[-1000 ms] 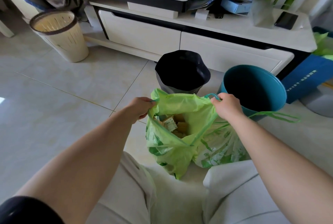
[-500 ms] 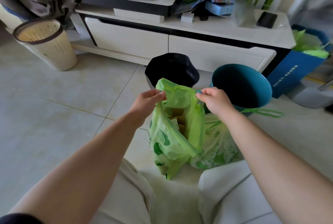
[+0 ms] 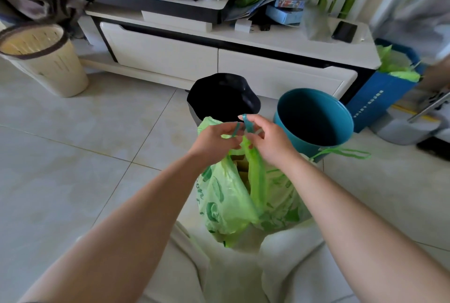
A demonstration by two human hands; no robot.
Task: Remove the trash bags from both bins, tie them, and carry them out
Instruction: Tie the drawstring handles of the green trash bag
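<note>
My left hand [image 3: 218, 140] pinches one drawstring [image 3: 235, 129] of the green trash bag [image 3: 226, 203], standing on the floor [image 3: 97, 156] before the black bin [image 3: 222, 98]; my right hand [image 3: 270, 143] pinches the other. I'm tying: next, cross them and pull tight.

Bare forearms rise from 7 and 5 o'clock and converge at centre. Left hand [image 3: 214, 140] and right hand [image 3: 270, 143] sit side by side, fingers curled, each pinching the top of the green bag [image 3: 226, 201].
</note>
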